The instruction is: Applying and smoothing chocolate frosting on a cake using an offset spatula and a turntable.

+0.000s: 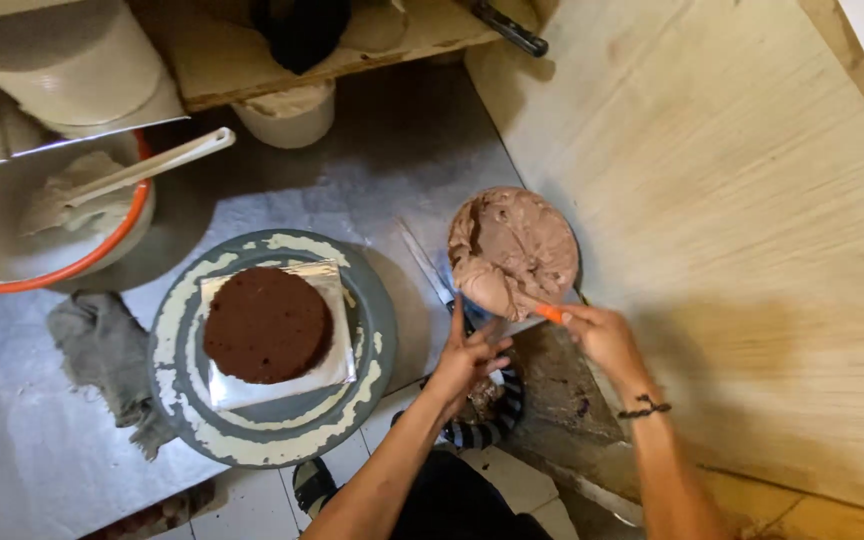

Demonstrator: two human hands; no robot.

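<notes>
Frosting [510,245], pale brown and flecked dark, heaped above the rim of a small bowl [572,262] at the right edge of the metal surface [372,170], beside a wooden board [732,200]. Looks soft, sticky, fairly dense; likely to smear and cling rather than pour, so best moved by tool, with the bowl steadied low at its rim. Right hand [604,338] at the bowl's near edge, fingers pinching an orange handle [549,313] whose tip sinks into the mass. Left hand [467,360] just beside the bowl, fingers spread and loose, holding nothing. Left of both, round dark cake [267,325] on a silver square atop a paint-worn turntable [177,330]. Grey rag [102,350] further left. Orange-rimmed basin [102,250] with a white spatula [152,168] at upper left.
</notes>
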